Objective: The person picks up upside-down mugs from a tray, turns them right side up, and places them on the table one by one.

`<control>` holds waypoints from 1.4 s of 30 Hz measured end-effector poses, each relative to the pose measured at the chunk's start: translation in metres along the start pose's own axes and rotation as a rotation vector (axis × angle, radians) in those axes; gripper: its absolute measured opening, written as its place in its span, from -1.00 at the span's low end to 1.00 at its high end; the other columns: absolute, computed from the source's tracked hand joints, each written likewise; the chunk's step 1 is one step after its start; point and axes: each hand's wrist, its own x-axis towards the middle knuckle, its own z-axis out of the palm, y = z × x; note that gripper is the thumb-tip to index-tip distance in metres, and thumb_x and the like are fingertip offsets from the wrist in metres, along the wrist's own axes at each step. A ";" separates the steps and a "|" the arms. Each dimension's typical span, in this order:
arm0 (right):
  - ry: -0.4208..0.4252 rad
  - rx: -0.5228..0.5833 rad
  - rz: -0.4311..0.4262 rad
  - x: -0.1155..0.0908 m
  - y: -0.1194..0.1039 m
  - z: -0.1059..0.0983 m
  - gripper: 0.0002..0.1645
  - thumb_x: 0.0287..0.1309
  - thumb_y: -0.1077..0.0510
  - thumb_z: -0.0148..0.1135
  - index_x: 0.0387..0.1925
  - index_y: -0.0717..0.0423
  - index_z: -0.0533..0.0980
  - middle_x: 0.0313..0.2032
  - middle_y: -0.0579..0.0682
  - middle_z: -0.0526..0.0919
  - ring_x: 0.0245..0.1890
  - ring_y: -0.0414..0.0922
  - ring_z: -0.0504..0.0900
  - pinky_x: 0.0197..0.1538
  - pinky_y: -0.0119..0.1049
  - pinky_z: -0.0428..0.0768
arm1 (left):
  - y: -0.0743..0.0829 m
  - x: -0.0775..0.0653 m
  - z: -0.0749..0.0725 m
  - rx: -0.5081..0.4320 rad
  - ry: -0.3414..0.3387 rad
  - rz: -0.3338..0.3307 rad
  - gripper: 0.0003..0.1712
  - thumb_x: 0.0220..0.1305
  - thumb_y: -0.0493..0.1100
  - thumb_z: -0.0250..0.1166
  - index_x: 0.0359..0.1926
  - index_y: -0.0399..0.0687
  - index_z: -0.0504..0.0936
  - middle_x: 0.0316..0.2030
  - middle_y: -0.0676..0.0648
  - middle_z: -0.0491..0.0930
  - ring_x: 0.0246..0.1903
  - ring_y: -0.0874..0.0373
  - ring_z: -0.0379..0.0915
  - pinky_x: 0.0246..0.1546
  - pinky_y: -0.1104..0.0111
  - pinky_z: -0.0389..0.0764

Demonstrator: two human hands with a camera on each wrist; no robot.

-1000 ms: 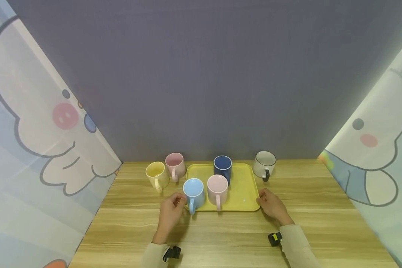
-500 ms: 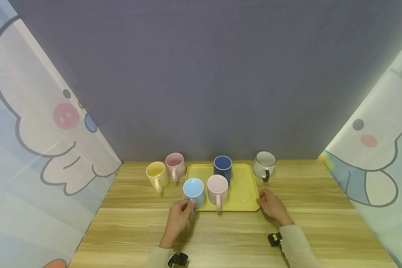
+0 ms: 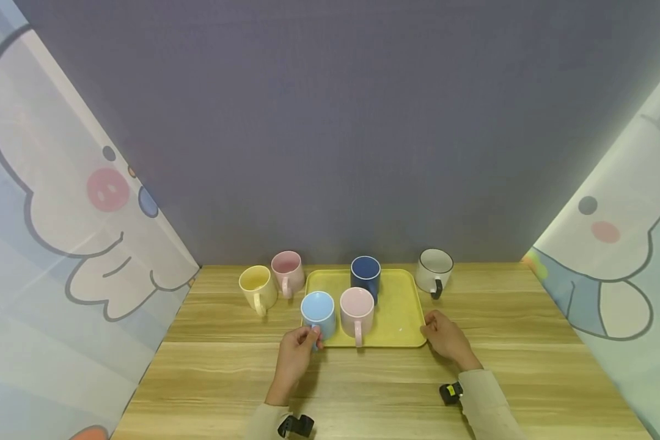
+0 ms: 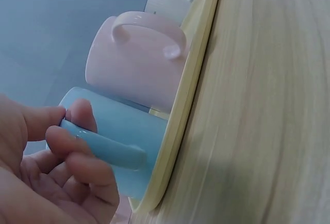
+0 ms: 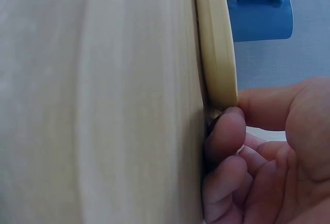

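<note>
A light blue mug (image 3: 321, 322) stands upright at the front left of the yellow tray (image 3: 401, 318). My left hand (image 3: 296, 354) pinches its handle (image 4: 116, 152) between thumb and fingers, the handle facing me. On the tray's front right corner, my right hand (image 3: 445, 336) pinches the rim (image 5: 219, 53), thumb above and fingers curled below. Beside the light blue mug a pale pink mug (image 3: 357, 318) stands on the tray, its handle also toward me. Behind it is a dark blue mug (image 3: 365, 282), partly hidden by the pink one.
Left of the tray, a yellow mug (image 3: 261, 290) and another pink mug (image 3: 288, 275) stand on the wooden table (image 3: 363, 391). A white mug (image 3: 431, 275) with a black handle is by the tray's back right corner. A grey panel (image 3: 330, 153) rises behind.
My left hand has moved right, from the tray's left edge to the light blue mug's handle, and has taken hold of it. The right hand, tray and mugs stay in place.
</note>
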 end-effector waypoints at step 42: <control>-0.010 0.020 0.018 -0.002 -0.003 -0.001 -0.71 0.28 0.15 0.10 -0.05 0.26 0.43 -0.46 -0.04 0.46 -0.51 -0.16 0.40 -0.43 -0.32 0.36 | -0.001 0.039 -0.003 0.110 0.172 0.126 -0.60 0.35 -0.03 0.19 -0.54 -0.22 0.59 -0.58 -0.14 0.56 -0.56 0.25 0.38 -0.45 0.46 0.41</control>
